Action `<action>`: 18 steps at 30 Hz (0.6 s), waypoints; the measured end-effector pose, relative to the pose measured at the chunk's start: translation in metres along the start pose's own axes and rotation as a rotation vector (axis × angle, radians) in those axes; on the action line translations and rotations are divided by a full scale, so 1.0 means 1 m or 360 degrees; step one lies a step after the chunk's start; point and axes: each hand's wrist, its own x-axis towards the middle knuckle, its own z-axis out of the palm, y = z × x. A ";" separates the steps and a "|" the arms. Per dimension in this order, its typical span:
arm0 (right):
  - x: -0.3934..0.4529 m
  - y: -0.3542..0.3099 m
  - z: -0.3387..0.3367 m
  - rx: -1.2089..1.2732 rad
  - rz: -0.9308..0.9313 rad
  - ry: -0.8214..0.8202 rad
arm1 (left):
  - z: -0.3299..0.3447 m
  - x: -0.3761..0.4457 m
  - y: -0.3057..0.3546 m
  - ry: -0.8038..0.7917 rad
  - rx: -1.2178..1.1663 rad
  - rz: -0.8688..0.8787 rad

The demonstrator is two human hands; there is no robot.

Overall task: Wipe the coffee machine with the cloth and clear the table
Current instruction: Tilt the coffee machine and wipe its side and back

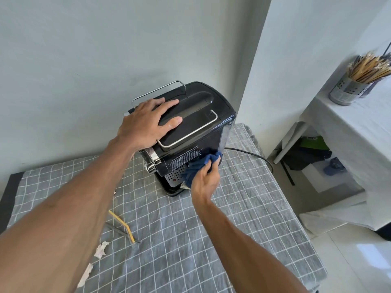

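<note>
A black coffee machine [196, 115] with chrome rails stands at the far side of the table, which is covered by a grey checked tablecloth [243, 208]. My left hand [148, 121] rests flat on the machine's top, fingers spread. My right hand [206, 180] grips a dark blue cloth [201, 163] and presses it against the machine's lower front side, by the perforated drip tray.
Near my left forearm a yellow straw [121, 223], a grey stick [115, 228] and torn paper scraps [101, 249] lie on the tablecloth. A black power cord [254, 155] runs off the table's right edge. A white side table with a metal holder of sticks [351, 87] stands at right.
</note>
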 end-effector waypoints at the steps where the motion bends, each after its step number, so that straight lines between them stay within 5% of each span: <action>1: 0.006 0.000 0.003 -0.0097 0.0005 -0.0021 | 0.000 0.000 0.000 0.0000 0.0001 0.0000; 12: 0.048 0.031 -0.025 -0.0904 0.0040 -0.0585 | -0.001 0.000 0.001 0.0000 -0.0016 0.0015; 18: 0.011 -0.005 -0.030 -0.0094 -0.0315 -0.0325 | 0.001 0.001 -0.002 0.0006 -0.0010 0.0003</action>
